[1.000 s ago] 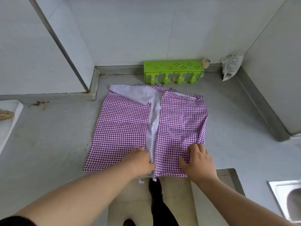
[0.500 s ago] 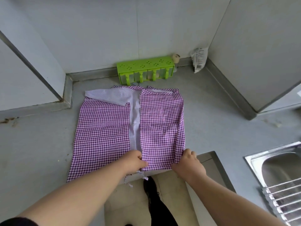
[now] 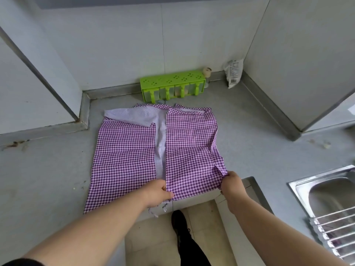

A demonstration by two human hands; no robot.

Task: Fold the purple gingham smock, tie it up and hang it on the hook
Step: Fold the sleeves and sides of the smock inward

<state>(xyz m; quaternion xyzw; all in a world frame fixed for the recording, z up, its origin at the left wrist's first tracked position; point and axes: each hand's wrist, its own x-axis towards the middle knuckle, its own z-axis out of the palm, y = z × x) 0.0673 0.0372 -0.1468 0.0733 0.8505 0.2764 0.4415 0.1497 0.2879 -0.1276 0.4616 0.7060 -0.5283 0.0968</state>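
From the head view, your purple gingham smock (image 3: 153, 156) lies spread on the grey bench (image 3: 48, 169), its two side panels turned in so they nearly meet along a pale strip down the middle, the near hem at the bench edge. Your left hand (image 3: 157, 194) pinches the near hem at the inner edge of the right panel; your right hand (image 3: 232, 184) grips that panel's near right corner, which is lifted and wrinkled. The step in hand looks like folding this right panel across. Keep the hem taut between both hands, lift just clear of the bench, and carry the right edge leftward so it lands square on the left panel; smooth the ripple along the right side before you press the crease. Mind the loose ties (image 3: 153, 213) dangling off the near edge, since you will likely need them free for tying. The green rack (image 3: 172, 83) sits just beyond the collar, so avoid pushing the cloth farther away
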